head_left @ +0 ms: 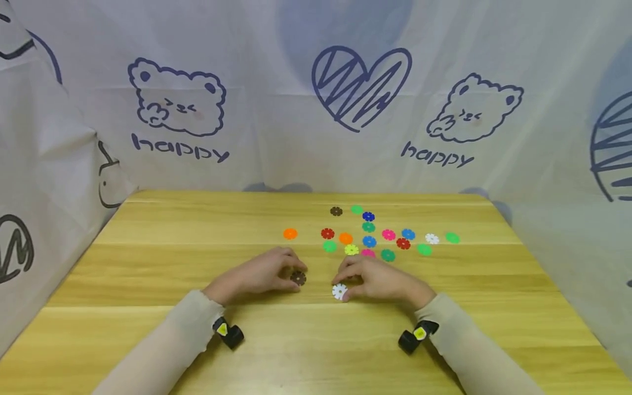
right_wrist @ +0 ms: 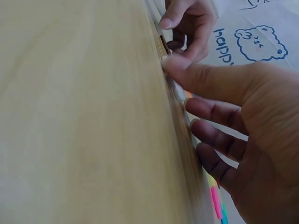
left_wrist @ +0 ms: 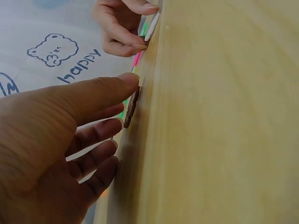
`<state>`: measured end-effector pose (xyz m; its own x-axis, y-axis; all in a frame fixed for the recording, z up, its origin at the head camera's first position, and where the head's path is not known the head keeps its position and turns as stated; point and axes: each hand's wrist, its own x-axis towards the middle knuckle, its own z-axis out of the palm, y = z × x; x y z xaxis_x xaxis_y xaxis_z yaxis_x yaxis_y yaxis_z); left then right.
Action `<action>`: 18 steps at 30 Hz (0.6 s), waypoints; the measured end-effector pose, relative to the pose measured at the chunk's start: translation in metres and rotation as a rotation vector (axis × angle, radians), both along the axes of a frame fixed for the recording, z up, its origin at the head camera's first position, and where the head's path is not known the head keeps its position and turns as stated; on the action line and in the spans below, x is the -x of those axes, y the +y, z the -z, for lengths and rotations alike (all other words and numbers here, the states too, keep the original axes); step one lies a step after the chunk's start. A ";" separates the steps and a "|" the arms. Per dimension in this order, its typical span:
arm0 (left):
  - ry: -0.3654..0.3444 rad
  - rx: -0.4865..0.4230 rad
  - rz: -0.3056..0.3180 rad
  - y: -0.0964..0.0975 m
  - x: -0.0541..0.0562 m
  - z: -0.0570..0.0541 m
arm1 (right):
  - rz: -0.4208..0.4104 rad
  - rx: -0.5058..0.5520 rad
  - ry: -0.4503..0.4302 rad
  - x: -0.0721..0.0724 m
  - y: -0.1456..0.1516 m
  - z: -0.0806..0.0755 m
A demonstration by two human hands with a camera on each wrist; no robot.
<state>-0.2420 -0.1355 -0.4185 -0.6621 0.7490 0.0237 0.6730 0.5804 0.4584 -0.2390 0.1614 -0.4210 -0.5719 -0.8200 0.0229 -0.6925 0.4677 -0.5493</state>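
Observation:
Near the middle of the table, my left hand (head_left: 271,272) holds a brown notched plastic disc (head_left: 302,276) at its edge between thumb and fingers. In the left wrist view that brown disc (left_wrist: 132,109) stands out thin between thumb and index finger, close over the wood. To its right, my right hand (head_left: 375,278) pinches a white notched disc (head_left: 336,289), thumb on the near side and fingers on the far side. The right wrist view shows this hand (right_wrist: 261,116) with its thumb blurred, mostly covering the white disc. A short gap separates the two discs.
Beyond the hands lie several flat notched discs, among them an orange one (head_left: 290,233), a red one (head_left: 327,233), a dark blue one (head_left: 368,216) and a light green one (head_left: 452,237). The wooden table (head_left: 148,247) ends at a printed cloth (head_left: 271,137).

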 end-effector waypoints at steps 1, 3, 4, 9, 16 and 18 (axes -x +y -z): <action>-0.005 -0.002 -0.001 -0.001 0.000 0.000 | -0.001 0.004 0.007 0.000 0.000 0.000; -0.008 -0.005 0.002 -0.002 0.000 0.002 | 0.001 0.012 0.008 -0.001 -0.001 0.001; -0.008 -0.005 0.007 -0.002 0.000 0.002 | 0.005 0.013 0.004 -0.002 -0.001 0.001; -0.007 -0.028 0.029 -0.003 0.003 0.005 | 0.035 0.020 -0.030 -0.003 -0.001 0.001; -0.025 -0.059 0.033 -0.003 0.005 0.007 | 0.075 0.028 -0.047 -0.002 -0.003 0.001; -0.040 -0.071 0.036 -0.003 0.003 0.007 | 0.094 0.028 -0.065 -0.003 -0.004 -0.001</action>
